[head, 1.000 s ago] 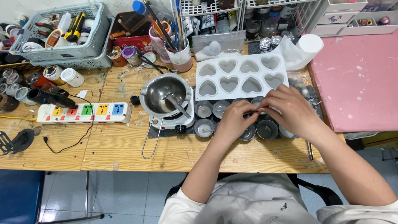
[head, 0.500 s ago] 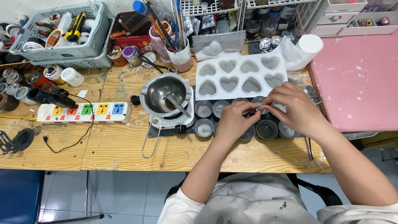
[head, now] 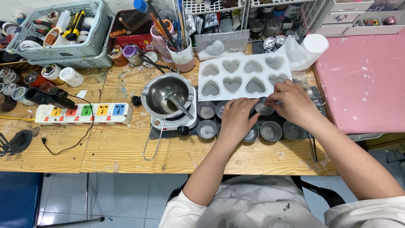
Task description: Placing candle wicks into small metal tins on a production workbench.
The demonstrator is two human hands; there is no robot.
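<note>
Both my hands work over a cluster of small round metal tins (head: 271, 131) on a dark mat at the table's front. My left hand (head: 237, 119) lies curled over the tins in the middle and steadies a small tin (head: 264, 108). My right hand (head: 292, 102) pinches the top of that same tin with thumb and fingers. Just behind them lies a white silicone mould (head: 244, 76) with six heart-shaped cavities.
A steel melting pot (head: 166, 94) with a spoon sits on a small hot plate to the left. A white power strip (head: 82, 113) lies further left. Baskets, jars and tool cups crowd the back. A pink board (head: 363, 80) covers the right.
Both hands have shifted slightly up toward the mould, closing together on one small tin. The pot, mould and other tins have not moved.
</note>
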